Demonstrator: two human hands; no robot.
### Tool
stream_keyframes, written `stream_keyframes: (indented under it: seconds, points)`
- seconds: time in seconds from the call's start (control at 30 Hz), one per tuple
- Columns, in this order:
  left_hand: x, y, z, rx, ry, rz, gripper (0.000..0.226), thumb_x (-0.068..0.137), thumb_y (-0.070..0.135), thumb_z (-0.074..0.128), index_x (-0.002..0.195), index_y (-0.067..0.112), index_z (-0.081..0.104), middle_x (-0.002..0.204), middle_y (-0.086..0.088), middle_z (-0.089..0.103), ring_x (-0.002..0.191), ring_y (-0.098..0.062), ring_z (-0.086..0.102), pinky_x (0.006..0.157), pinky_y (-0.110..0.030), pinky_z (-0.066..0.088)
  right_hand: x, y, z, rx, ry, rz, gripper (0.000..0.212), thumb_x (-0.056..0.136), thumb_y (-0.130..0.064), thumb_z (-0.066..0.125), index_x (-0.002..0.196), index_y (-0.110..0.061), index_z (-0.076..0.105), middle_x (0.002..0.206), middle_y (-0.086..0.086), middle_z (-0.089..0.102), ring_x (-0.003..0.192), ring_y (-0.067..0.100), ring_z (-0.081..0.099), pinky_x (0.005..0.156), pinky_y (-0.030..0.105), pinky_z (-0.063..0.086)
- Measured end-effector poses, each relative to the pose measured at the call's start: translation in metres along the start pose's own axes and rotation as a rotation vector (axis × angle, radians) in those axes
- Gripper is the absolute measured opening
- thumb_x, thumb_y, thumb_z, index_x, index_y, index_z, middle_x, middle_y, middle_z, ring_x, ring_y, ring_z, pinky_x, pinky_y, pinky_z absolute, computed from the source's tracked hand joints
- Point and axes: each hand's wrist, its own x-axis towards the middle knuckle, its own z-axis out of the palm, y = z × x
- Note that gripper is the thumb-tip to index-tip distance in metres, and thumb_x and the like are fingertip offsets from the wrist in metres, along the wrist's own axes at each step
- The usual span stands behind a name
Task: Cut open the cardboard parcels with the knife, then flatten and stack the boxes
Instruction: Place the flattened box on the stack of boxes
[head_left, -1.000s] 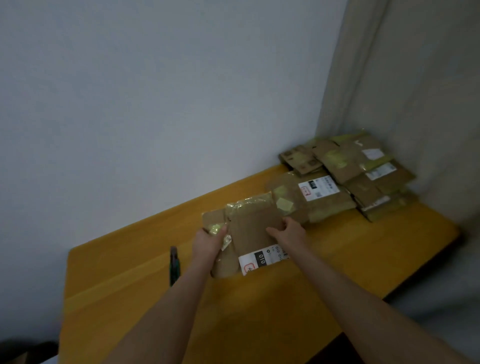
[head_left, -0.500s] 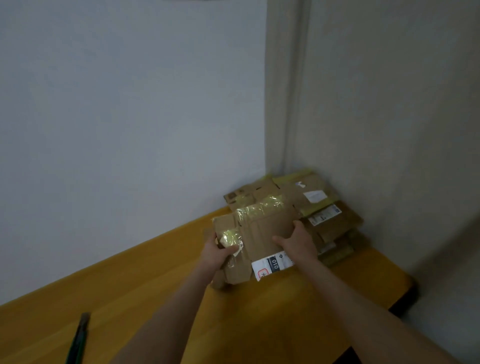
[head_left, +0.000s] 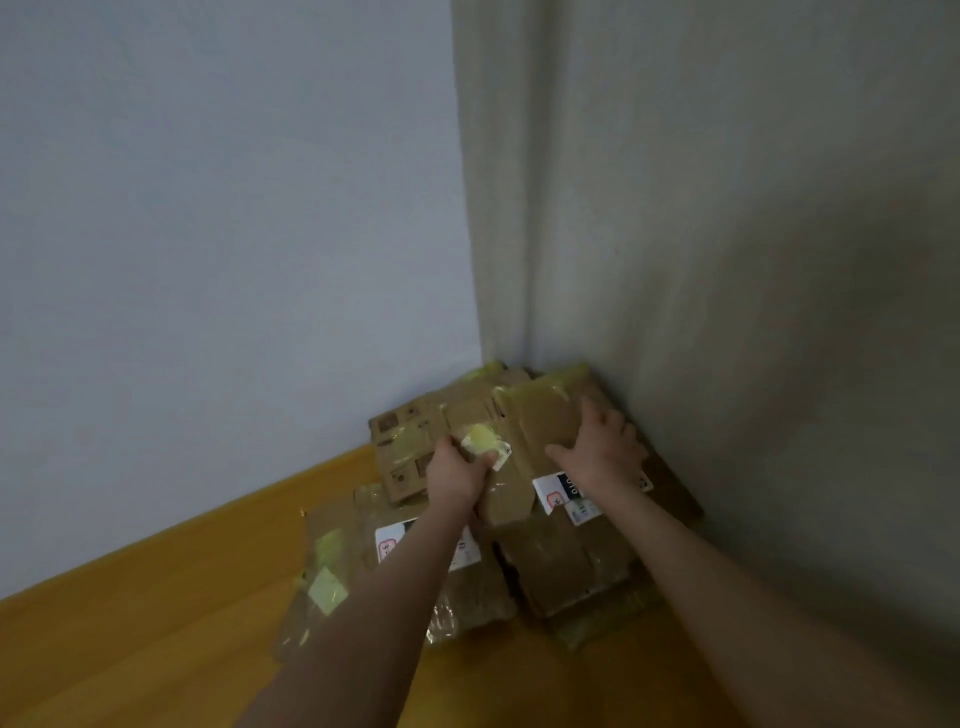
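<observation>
Flattened box (head_left: 540, 423) (label (head_left: 554, 496) part-hidden): left hand (head_left: 457, 474) grips, right hand (head_left: 602, 448) presses.

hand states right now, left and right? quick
Left hand: closed, gripping the left edge of the flattened brown cardboard box.
Right hand: open, fingers spread, pressing flat on the same box.

Orange-yellow wooden tabletop (head_left: 156, 639), butted against a pale wall (head_left: 208, 260) at the back and running into the room corner on the right. Directly on it, filling that corner: a pile of flattened cardboard boxes (head_left: 571, 571), brown, overlapping, with yellowish tape and white labels. At the pile's front left, a taped flat box (head_left: 337, 561), seemingly flat on the wood; lower layers hard to separate in dim light.
</observation>
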Motion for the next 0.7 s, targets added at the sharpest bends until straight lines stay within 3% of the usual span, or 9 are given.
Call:
stream_keyframes:
  seconds: [0.13,0.2,0.33,0.5,0.6,0.7]
  points:
    - [0.010,0.005,0.019,0.285,0.074,-0.031,0.070,0.086,0.042,0.068,0.144,0.019,0.037,0.145,-0.017,0.032,0.135,-0.036,0.031,0.106,-0.047,0.035,0.032,0.008,0.018,-0.073,-0.163,-0.073,0.093,0.079,-0.059,0.065,0.151,-0.027,0.016,0.156,0.012,0.015,0.142,0.037,0.016,0.111,0.054,0.027]
    - [0.014,-0.003,0.023,0.276,0.082,-0.123,0.081,0.080,0.049,0.072,0.145,0.020,0.033,0.147,-0.018,0.024,0.137,-0.039,0.026,0.107,-0.050,0.035,0.045,0.018,0.023,-0.098,-0.180,-0.055,0.104,0.073,-0.068,0.065,0.152,-0.026,0.011,0.157,0.014,0.010,0.143,0.040,0.012,0.113,0.057,0.023]
    - [0.022,-0.010,0.025,0.053,0.124,-0.245,0.092,0.065,0.050,0.083,0.135,0.007,0.040,0.134,-0.015,0.051,0.118,-0.034,0.054,0.095,-0.049,0.050,0.071,0.031,0.020,-0.123,-0.212,-0.036,0.123,0.062,-0.079,0.064,0.152,-0.026,0.000,0.157,0.021,0.005,0.143,0.044,0.008,0.114,0.058,0.017]
    - [0.022,-0.010,0.029,-0.202,0.161,-0.304,0.109,0.036,0.058,0.090,0.123,0.007,0.052,0.117,-0.008,0.064,0.104,-0.027,0.064,0.087,-0.046,0.056,0.086,0.033,0.023,-0.101,-0.285,-0.108,0.123,0.064,-0.086,0.054,0.153,-0.023,-0.002,0.158,0.020,0.015,0.143,0.045,0.012,0.114,0.060,0.012]
    - [0.007,-0.001,0.027,-0.321,0.187,-0.319,0.073,0.069,0.028,0.086,0.127,0.006,0.048,0.119,-0.007,0.060,0.107,-0.029,0.061,0.087,-0.045,0.055,0.083,0.028,0.027,-0.064,-0.234,-0.196,0.116,0.066,-0.084,0.054,0.153,-0.026,0.004,0.157,0.016,0.020,0.144,0.041,0.013,0.116,0.057,0.013]
    - [-0.001,0.001,0.007,-0.403,0.202,-0.281,0.057,0.085,0.022,0.073,0.133,0.008,0.045,0.126,-0.012,0.059,0.108,-0.032,0.061,0.087,-0.050,0.054,0.077,0.014,0.025,0.002,-0.163,-0.260,0.108,0.067,-0.082,0.056,0.151,-0.028,0.014,0.155,0.013,0.023,0.144,0.038,0.016,0.116,0.055,0.017]
